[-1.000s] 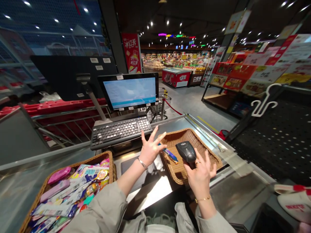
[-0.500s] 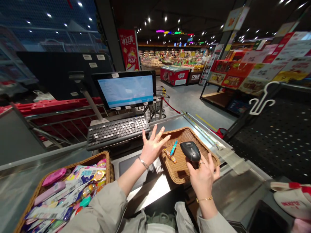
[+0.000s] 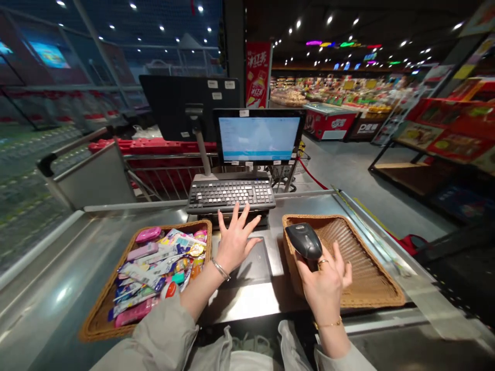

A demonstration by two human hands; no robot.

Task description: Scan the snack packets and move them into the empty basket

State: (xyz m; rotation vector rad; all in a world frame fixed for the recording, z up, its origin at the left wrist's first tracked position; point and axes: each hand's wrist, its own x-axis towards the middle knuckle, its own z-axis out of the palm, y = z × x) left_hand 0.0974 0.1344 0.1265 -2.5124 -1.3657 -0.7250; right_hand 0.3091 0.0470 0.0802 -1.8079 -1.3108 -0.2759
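My left hand (image 3: 233,242) hovers with its fingers spread and nothing in it, above the dark scanner plate (image 3: 253,265) and just short of the black keyboard (image 3: 231,195). My right hand (image 3: 324,286) grips the handle of a black barcode scanner (image 3: 304,240), held over the near left corner of the right wicker basket (image 3: 377,296). A wicker basket (image 3: 96,319) full of several colourful snack packets (image 3: 154,265) lies to the left of my left hand.
A lit screen (image 3: 258,136) stands behind the keyboard with a dark customer display (image 3: 181,103) behind it. The steel counter (image 3: 58,278) runs left and right. Red shopping carts (image 3: 154,154) stand beyond the rail. Shelves (image 3: 444,134) line the right aisle.
My left hand has drawn back from the right basket to above the scanner plate, after letting a small blue packet drop there. The view has swung left. My right hand keeps the scanner.
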